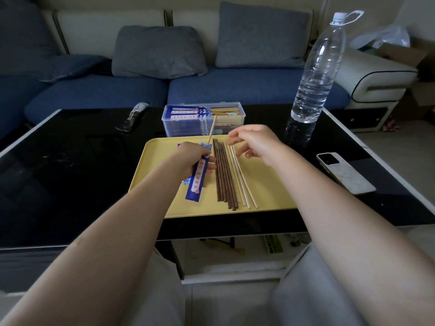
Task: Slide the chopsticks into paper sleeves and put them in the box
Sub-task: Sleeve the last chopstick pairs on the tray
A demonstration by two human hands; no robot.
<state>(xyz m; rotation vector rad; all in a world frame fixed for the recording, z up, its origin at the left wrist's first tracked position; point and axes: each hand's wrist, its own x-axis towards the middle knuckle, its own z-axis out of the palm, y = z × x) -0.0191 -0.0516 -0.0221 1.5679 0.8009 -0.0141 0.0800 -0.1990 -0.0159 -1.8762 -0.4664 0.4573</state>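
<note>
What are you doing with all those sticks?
A person is packing chopsticks into paper sleeves. The left hand holds a blue sleeve with a pale chopstick poking out of its top. The right hand hovers open over the loose chopsticks lying on the yellow tray. Behind the tray, a clear box already holds some sleeved ones.

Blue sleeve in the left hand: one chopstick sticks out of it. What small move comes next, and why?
Probably lower the right hand onto the pale chopsticks on the yellow tray and pick one. The left hand grips the blue sleeve with only one pale stick showing, and the right hand hovers open, empty.
</note>
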